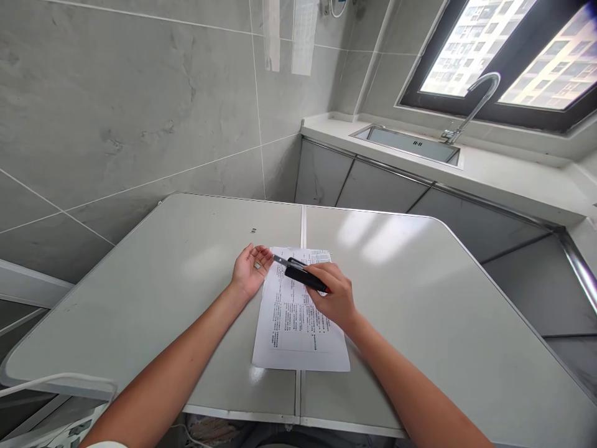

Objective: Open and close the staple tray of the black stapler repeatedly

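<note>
My right hand [333, 292] is wrapped round a black stapler [305, 274] with a small red part near its back end. The stapler's metal front [280, 259] points left, close to the fingertips of my left hand [252, 270]. That hand is turned palm up, its fingers loosely curved and apart. A small greyish spot shows in its palm; whether it is an object I cannot tell. Beneath both hands lie printed paper sheets [303, 351], partly covered by the stapler and right hand. Past my left hand, tiny dark pieces, perhaps staples [254, 230], rest on the table.
The pale table [163, 286] has a metal seam down its middle, running under the paper. Behind it to the right stands a counter [513, 168] with a sink [405, 144] and a tall tap [480, 99] below a window. Grey tiled wall [140, 93] borders the left.
</note>
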`<control>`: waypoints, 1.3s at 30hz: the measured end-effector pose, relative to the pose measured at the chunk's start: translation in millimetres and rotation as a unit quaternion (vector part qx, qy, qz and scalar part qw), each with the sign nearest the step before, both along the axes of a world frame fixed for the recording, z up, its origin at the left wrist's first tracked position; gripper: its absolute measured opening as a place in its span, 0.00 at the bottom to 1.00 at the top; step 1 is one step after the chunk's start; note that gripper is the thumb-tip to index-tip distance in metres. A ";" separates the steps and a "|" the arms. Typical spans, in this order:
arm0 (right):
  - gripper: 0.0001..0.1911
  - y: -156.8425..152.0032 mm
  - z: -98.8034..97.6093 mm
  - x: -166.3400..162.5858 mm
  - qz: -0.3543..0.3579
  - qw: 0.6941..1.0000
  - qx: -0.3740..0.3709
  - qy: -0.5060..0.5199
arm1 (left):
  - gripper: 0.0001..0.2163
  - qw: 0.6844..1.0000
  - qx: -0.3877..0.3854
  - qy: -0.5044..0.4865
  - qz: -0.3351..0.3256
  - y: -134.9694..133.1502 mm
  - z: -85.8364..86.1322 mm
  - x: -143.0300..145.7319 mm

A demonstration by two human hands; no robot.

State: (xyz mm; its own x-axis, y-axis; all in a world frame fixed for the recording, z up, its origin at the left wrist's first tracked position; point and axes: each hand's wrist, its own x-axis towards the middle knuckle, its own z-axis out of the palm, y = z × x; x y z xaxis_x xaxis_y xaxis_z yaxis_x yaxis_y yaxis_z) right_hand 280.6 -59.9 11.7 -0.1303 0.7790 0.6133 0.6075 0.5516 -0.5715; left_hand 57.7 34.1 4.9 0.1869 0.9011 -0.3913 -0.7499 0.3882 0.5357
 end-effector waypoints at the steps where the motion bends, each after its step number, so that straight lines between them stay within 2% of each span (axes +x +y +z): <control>1: 0.16 -0.2 0.8 1.6 0.008 0.999 -0.043 0.024 | 0.11 1.000 0.013 0.000 -0.006 2.0 -1.2 -3.0; 4: 0.13 -1.1 0.7 3.2 0.073 0.986 -0.146 0.034 | 0.08 0.997 0.066 0.015 -0.023 5.0 -1.4 -10.2; 6: 0.12 -1.1 -1.4 2.4 0.111 0.978 -0.178 0.023 | 0.08 0.995 0.090 0.020 -0.039 4.3 1.2 -12.5; 10: 0.15 0.4 -5.7 0.8 0.123 0.975 -0.185 0.002 | 0.02 0.983 0.164 0.019 -0.082 -0.3 8.6 -10.7; 13: 0.17 1.3 -4.6 0.7 0.122 0.974 -0.190 -0.018 | 0.10 0.972 0.215 0.036 -0.087 -4.4 13.7 -6.1; 15: 0.17 1.4 -1.4 0.7 0.123 0.973 -0.193 -0.028 | 0.11 0.967 0.232 0.053 -0.089 -7.2 17.7 -3.3; 19: 0.18 1.4 5.2 -1.4 0.130 0.981 -0.138 -0.046 | 0.08 0.953 0.261 0.099 -0.114 -14.3 27.5 -1.4; 21: 0.18 2.3 6.5 -4.3 0.099 0.992 -0.073 -0.037 | 0.07 0.942 0.280 0.115 -0.148 -17.9 31.7 -2.4; 24: 0.14 5.4 8.9 -11.0 0.037 0.998 0.009 -0.040 | 0.10 0.918 0.309 0.141 -0.206 -21.5 35.9 -5.4; 28: 0.16 13.2 23.1 -22.2 0.014 0.994 0.053 -0.095 | 0.11 0.899 0.351 0.151 -0.213 -21.3 39.6 -12.8; 30: 0.15 19.1 33.5 -28.1 0.020 0.991 0.057 -0.117 | 0.12 0.894 0.364 0.159 -0.209 -20.3 40.9 -17.1; 33: 0.09 29.8 44.1 -36.3 0.072 0.987 0.026 -0.140 | 0.13 0.879 0.377 0.172 -0.235 -19.3 40.9 -21.0; 39: 0.09 41.8 40.9 -44.8 0.116 0.988 -0.007 -0.099 | 0.15 0.874 0.378 0.160 -0.262 -19.2 36.8 -20.7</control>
